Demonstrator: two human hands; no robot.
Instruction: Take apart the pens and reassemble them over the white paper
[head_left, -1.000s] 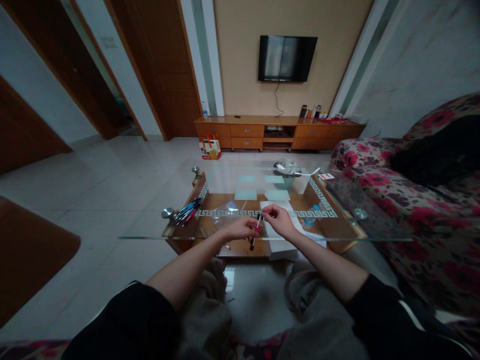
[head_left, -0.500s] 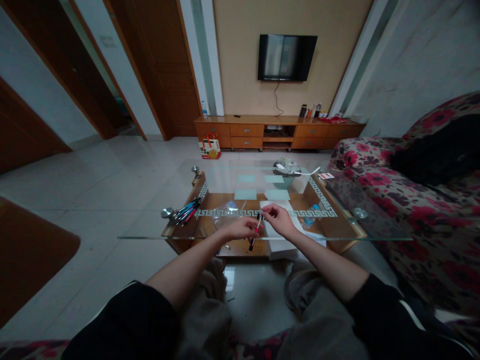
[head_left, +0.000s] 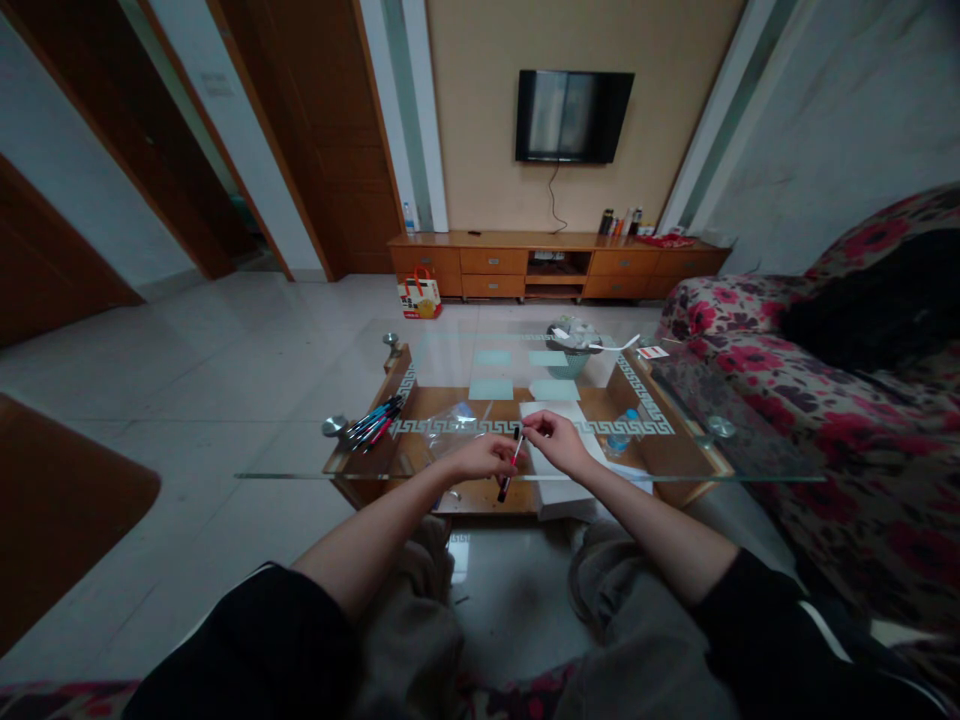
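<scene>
My left hand grips a slim pen with a red band and a dark tip pointing down, held over the near edge of the glass coffee table. My right hand pinches the pen's upper end between thumb and fingers. Both hands meet above the glass, in front of a white box on the shelf below. A bundle of several coloured pens lies on the glass at the left.
A clear plastic bag lies beside my left hand. A bowl sits at the table's far end. A flowered sofa runs along the right. A TV cabinet stands at the far wall.
</scene>
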